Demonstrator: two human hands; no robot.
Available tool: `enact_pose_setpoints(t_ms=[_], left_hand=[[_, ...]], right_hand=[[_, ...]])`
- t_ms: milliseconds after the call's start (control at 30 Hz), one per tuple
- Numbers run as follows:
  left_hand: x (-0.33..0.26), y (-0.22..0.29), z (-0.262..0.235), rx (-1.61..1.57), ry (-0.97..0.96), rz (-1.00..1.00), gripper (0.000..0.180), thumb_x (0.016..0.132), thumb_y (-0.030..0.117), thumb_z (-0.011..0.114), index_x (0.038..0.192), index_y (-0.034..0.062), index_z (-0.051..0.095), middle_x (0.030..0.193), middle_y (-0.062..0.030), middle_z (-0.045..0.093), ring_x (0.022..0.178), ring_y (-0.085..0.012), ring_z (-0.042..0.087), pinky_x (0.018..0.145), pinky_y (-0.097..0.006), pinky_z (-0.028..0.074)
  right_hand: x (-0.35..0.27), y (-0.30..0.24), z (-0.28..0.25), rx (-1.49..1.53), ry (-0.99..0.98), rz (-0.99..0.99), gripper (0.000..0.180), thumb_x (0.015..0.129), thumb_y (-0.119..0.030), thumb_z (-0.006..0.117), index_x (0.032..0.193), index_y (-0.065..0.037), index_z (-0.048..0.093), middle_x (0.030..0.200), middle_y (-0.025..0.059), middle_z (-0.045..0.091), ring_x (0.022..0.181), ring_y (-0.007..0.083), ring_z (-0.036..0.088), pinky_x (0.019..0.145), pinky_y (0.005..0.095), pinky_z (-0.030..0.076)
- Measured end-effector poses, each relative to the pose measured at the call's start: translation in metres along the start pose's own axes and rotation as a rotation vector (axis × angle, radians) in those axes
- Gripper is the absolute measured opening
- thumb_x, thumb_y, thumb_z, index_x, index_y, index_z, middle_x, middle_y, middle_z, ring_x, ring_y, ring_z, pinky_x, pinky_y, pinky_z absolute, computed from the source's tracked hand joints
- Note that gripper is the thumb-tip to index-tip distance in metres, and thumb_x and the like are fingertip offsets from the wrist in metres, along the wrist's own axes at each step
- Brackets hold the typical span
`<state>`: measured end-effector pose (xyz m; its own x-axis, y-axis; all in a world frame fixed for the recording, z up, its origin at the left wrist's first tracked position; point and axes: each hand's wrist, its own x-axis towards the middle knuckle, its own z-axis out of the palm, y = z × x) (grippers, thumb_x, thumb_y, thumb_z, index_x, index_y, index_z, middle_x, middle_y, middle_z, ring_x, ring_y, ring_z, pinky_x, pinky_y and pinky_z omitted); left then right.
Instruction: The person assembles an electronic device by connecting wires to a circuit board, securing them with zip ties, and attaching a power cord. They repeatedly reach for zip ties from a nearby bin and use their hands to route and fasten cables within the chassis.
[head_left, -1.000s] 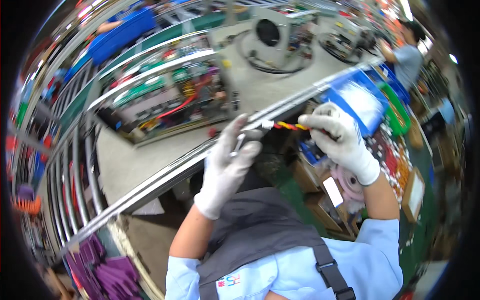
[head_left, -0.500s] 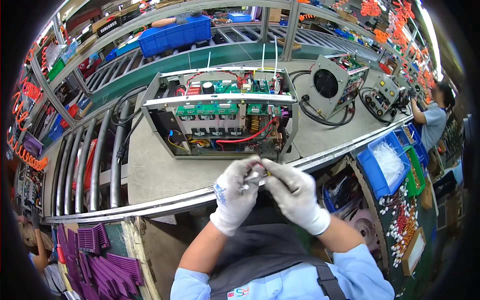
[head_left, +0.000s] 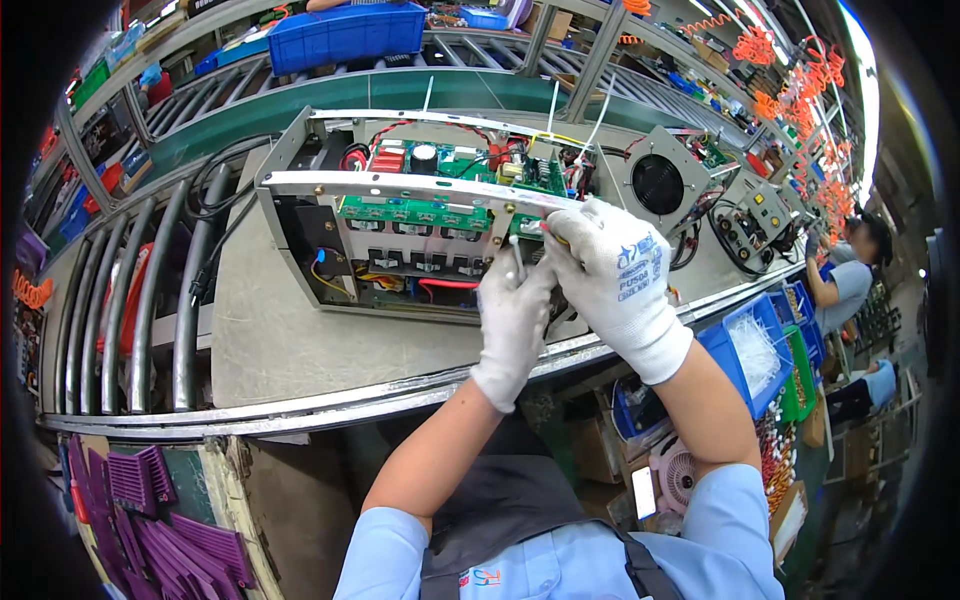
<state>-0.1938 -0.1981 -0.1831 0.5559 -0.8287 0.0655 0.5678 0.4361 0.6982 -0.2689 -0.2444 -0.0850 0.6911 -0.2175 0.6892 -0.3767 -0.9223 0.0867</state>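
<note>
An open metal chassis (head_left: pixel 400 183) stands on the worktop, with green circuit boards (head_left: pixel 420 213), red wires and other wiring inside. Both my hands wear white gloves and are at its front right corner. My left hand (head_left: pixel 515 320) is closed, and a thin pale rod-like piece (head_left: pixel 516 256) sticks up from its fingers. Close beside it, my right hand (head_left: pixel 620 270) is closed with its fingertips together near the frame's front bar. A bit of red and yellow shows at those fingertips; what they hold is mostly hidden. The hands cover the chassis's lower right part.
Behind the chassis runs a roller conveyor with a blue bin (head_left: pixel 345 38); more rollers (head_left: pixel 140 300) lie left. Two opened units, one with a black fan (head_left: pixel 656 183), stand right. Purple plastic parts (head_left: pixel 190 540) lie lower left, parts bins (head_left: pixel 755 350) right. A co-worker (head_left: pixel 845 280) is farther right.
Both hands have moved forward and up from the worktop's front edge to the chassis's right front. My right hand has turned, its back now showing. The view has shifted a little.
</note>
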Motion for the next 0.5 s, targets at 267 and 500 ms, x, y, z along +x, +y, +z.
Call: enact_pose_setpoints(t_ms=[267, 500], left_hand=[[0.012, -0.014, 0.009, -0.185, -0.002, 0.088, 0.016, 0.093, 0.012, 0.063, 0.105, 0.0029, 0.058, 0.086, 0.0011, 0.061, 0.07, -0.0035, 0.053, 0.059, -0.021, 0.044], [0.016, -0.016, 0.01, -0.201, 0.014, 0.13, 0.013, 0.094, 0.011, 0.06, 0.103, 0.0025, 0.059, 0.083, 0.0017, 0.062, 0.071, -0.0042, 0.054, 0.06, -0.022, 0.045]], right_hand=[[0.004, -0.002, 0.003, -0.126, -0.058, -0.122, 0.016, 0.071, -0.009, 0.072, 0.085, -0.008, 0.065, 0.071, 0.0079, 0.06, 0.064, 0.0264, 0.061, 0.056, 0.0359, 0.047], [0.009, -0.008, 0.006, -0.126, -0.086, -0.11, 0.02, 0.07, -0.008, 0.073, 0.088, -0.007, 0.064, 0.07, 0.0073, 0.058, 0.062, 0.0258, 0.06, 0.055, 0.0356, 0.046]])
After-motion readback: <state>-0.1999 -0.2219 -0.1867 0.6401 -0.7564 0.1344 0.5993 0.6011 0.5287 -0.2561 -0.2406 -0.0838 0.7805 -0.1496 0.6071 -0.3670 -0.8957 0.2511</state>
